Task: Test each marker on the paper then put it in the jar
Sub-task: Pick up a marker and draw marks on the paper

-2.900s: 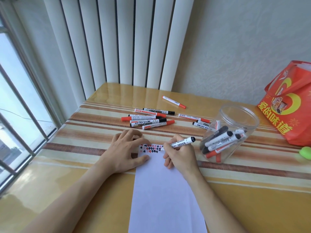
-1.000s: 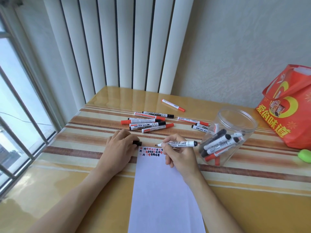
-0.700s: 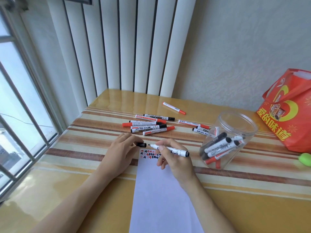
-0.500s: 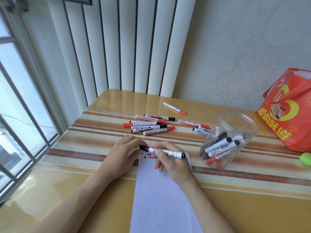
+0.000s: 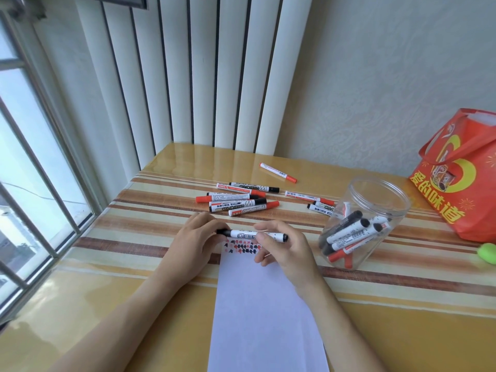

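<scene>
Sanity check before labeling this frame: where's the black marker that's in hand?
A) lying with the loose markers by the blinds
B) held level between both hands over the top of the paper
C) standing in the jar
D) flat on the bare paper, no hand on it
B: the black marker lies level above the paper, the left hand pinching its cap end and the right hand gripping the barrel.

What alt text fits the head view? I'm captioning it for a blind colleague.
Two hands, left hand and right hand, hold a black marker level over a sheet of paper with test marks. Loose markers lie beyond; a clear jar to the right holds others.
</scene>
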Tool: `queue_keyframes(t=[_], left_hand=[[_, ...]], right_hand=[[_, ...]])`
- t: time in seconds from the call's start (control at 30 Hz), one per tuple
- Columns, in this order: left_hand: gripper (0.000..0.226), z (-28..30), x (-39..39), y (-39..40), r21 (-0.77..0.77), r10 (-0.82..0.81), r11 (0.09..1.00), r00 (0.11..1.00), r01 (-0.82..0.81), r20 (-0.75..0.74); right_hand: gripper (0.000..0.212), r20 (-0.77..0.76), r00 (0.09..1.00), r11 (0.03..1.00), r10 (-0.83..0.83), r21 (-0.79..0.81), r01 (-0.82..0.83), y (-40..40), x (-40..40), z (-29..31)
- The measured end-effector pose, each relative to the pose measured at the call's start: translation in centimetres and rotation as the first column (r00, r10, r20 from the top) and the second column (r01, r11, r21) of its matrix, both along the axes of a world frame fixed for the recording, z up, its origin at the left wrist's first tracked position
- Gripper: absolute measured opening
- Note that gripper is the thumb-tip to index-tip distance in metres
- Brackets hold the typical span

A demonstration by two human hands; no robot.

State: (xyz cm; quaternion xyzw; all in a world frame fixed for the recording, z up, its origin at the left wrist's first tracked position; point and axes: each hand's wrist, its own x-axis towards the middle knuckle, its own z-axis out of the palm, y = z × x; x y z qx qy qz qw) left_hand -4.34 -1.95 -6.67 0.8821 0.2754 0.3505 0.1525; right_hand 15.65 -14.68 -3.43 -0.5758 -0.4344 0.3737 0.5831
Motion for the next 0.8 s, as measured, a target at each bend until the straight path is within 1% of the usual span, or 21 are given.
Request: queue_keyframes(t=[0.03,0.07,0.1,0.17,0.2,0.27,0.33,0.4,0.47,0.57,0.63,0.8], left_hand=[[0.022,0.1,0.0,0.0,0.003,0.012,1.0,1.0,-0.012,-0.01],[0.022,0.1,0.0,-0.1,0.009,0.014,1.0,1.0,-0.014,-0.025],[0.022,0.2,0.1,-0.2,0.01,0.011,1.0,0.999,-0.011,-0.044],[0.017,0.2,0.1,-0.2,-0.001,-0.001,1.0,0.998,0.001,-0.064],[0.015,0.1,0.1,-0.1,-0.013,-0.014,1.0,0.997,0.013,-0.073],[0.025,0.1,0.1,0.0,-0.046,-0.043,0.998,0.995,0.038,-0.094],[0.025,0.1,0.0,0.1,-0.07,-0.069,0.996,0.993,0.062,-0.099],[0.021,0.2,-0.1,0.0,-0.068,-0.081,0.995,0.992,0.075,-0.094],[0.017,0.3,-0.1,0.0,-0.059,-0.08,0.995,0.993,0.075,-0.084],[0.018,0.3,-0.2,-0.1,-0.058,-0.074,0.996,0.994,0.069,-0.075],[0.018,0.3,-0.2,-0.1,-0.06,-0.077,0.995,0.995,0.073,-0.058],[0.018,0.1,-0.2,0.0,-0.052,-0.073,0.996,0.997,0.071,-0.037]], right_hand=[[0.008,0.076,0.996,0.999,-0.044,0.007,0.044,0.1,0.2,-0.3],[0.009,0.189,0.978,0.997,-0.083,0.021,0.081,0.2,0.5,-0.7],[0.01,0.314,0.944,0.995,-0.101,0.041,0.093,0.3,0.6,-1.1],[0.013,0.521,0.85,0.996,-0.078,0.075,0.046,0.4,0.7,-1.9],[0.017,0.58,0.812,0.996,-0.066,0.083,0.022,0.4,0.6,-2.1],[0.02,0.651,0.755,0.994,-0.083,0.11,0.014,0.5,0.4,-2.3],[0.019,0.675,0.728,0.989,-0.118,0.143,0.028,0.7,0.3,-2.4],[0.018,0.677,0.725,0.988,-0.129,0.151,0.035,0.7,0.3,-2.4],[0.015,0.675,0.728,0.989,-0.12,0.144,0.03,0.6,0.4,-2.4],[0.012,0.677,0.729,0.993,-0.098,0.117,0.025,0.6,0.5,-2.4],[0.015,0.686,0.721,0.994,-0.096,0.11,0.028,0.6,0.4,-2.4],[0.03,0.676,0.729,0.993,-0.112,0.106,0.054,0.5,0.2,-2.1]])
